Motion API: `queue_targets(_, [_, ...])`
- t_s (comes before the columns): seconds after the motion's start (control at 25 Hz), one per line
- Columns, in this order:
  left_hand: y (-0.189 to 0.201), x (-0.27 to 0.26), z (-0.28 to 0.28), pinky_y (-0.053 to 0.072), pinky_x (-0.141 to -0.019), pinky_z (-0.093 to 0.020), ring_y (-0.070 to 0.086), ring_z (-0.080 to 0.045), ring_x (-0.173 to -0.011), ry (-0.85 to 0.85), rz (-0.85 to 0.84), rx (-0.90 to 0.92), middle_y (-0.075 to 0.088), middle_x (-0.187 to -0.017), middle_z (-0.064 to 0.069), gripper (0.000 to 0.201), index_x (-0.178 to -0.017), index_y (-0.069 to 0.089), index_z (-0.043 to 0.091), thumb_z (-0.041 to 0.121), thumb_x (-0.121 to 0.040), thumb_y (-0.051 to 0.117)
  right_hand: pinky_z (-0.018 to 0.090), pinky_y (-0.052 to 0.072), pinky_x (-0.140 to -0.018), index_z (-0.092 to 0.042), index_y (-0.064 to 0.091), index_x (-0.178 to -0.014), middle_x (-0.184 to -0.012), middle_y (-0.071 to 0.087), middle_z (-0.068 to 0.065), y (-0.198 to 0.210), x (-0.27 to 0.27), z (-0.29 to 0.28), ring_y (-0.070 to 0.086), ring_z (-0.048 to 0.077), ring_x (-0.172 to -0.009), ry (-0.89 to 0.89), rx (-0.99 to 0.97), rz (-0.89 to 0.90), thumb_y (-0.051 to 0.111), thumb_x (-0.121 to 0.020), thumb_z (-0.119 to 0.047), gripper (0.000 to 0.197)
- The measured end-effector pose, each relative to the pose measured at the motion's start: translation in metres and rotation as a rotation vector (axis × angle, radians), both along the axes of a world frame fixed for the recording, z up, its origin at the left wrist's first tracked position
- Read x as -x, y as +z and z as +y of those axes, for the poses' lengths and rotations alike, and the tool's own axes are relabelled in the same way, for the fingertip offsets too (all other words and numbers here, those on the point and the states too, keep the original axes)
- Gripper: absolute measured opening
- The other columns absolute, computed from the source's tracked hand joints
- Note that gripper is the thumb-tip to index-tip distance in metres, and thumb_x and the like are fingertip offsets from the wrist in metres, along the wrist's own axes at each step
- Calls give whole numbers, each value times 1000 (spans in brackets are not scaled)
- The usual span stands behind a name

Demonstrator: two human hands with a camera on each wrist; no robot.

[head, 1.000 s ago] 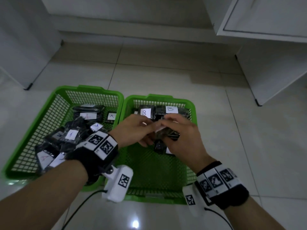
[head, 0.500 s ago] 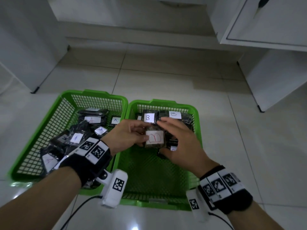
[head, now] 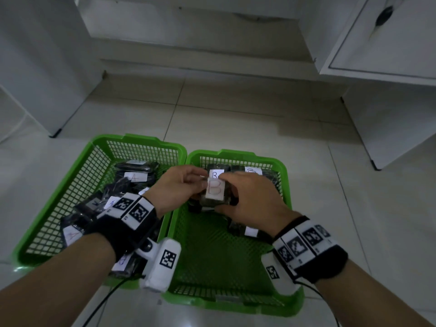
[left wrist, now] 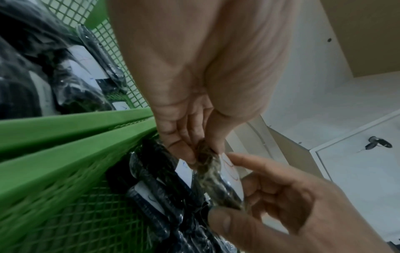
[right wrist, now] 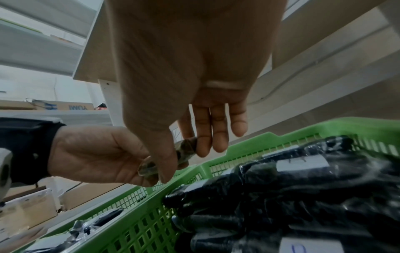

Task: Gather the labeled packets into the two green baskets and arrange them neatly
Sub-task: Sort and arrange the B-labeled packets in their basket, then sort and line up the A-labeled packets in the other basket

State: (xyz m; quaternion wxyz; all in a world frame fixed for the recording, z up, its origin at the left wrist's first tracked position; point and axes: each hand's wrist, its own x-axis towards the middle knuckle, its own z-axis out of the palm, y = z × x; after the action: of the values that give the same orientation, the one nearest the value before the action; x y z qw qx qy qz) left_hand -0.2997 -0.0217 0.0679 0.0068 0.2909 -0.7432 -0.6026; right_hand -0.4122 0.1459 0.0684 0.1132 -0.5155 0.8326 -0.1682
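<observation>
Two green baskets sit side by side before me. On the left, the A basket (head: 70, 182) holds a loose heap of A packets (head: 134, 177), not yet tidied. My left hand (head: 177, 187) pinches one edge of a B packet (head: 214, 192) and my right hand (head: 250, 199) pinches the other between thumb and forefinger, its remaining fingers straight. We hold it over the B basket (head: 285, 182), where a back row of B packets (head: 253, 171) seems started; I judge sorting nearly done, arranging mostly left.

Both hands (head: 212, 194) pinch together, arms extended.
</observation>
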Motion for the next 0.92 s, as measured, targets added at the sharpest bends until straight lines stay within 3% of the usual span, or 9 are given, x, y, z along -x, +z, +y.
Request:
queue_targets(0.08, [-1, 7, -7, 55, -93, -28, 69, -15, -101, 64, 40, 77, 73, -109, -6, 29, -119, 65, 9, 5, -91, 67, 30, 41, -64, -28, 65, -99, -92, 67, -8, -4, 13, -17, 62, 17, -84, -78, 14, 48, 78, -70, -58, 44])
queue_targets(0.2, [-7, 12, -22, 50, -99, -30, 65, -14, -104, 91, 71, 386, 70, -111, -1, 26, -115, 68, 11, 6, -90, 66, 30, 37, -64, -24, 66, -97, -94, 70, -2, -13, 30, -47, 63, 22, -87, -158, -9, 78, 82, -67, -58, 48])
queue_targets(0.32, [-16, 9, -27, 38, -100, -24, 54, -15, -116, -36, -11, 645, 66, -121, 2, 26, -117, 69, 17, 14, -91, 64, 30, 42, -66, -19, 67, -101, -98, 71, 3, -23, 37, -73, 65, 25, -90, -161, -39, 40, 84, -70, -48, 47])
queue_targets(0.4, [-24, 6, -28, 35, -103, -28, 48, -21, -122, -124, -60, 759, 63, -126, 0, 29, -118, 67, 18, 20, -89, 66, 31, 48, -68, -18, 67, -99, -97, 70, 5, -31, 39, -85, 65, 26, -90, -163, -40, -10, 87, -68, -43, 44])
queue_targets(0.56, [-34, 1, -29, 41, -105, -43, 45, -21, -123, -206, -122, 863, 56, -130, 4, 54, -124, 59, 24, 43, -76, 75, 33, 56, -68, -18, 69, -94, -91, 68, 0, -41, 41, -97, 64, 19, -82, -194, -66, -141, 91, -62, -36, 43])
queue_targets(0.68, [-36, 2, -27, 38, -107, -42, 40, -18, -127, -244, -164, 954, 48, -134, 8, 53, -124, 59, 25, 39, -76, 78, 27, 50, -59, -20, 73, -89, -85, 68, -4, -44, 46, -94, 64, 14, -76, -213, -36, -194, 87, -66, -32, 29])
queue_targets(0.8, [-35, 2, -26, 35, -108, -40, 38, -17, -129, -272, -175, 980, 45, -137, 9, 47, -120, 63, 26, 40, -77, 74, 23, 37, -51, -18, 72, -85, -78, 64, -5, -46, 45, -91, 62, 16, -73, -205, -38, -200, 82, -71, -25, 19])
queue_targets(0.92, [-35, 2, -27, 36, -104, -38, 40, -16, -125, -270, -149, 952, 47, -132, 10, 46, -118, 61, 27, 42, -75, 72, 26, 50, -61, -19, 72, -95, -84, 67, -4, -47, 43, -91, 65, 20, -80, -210, -11, -193, 79, -66, -27, 30])
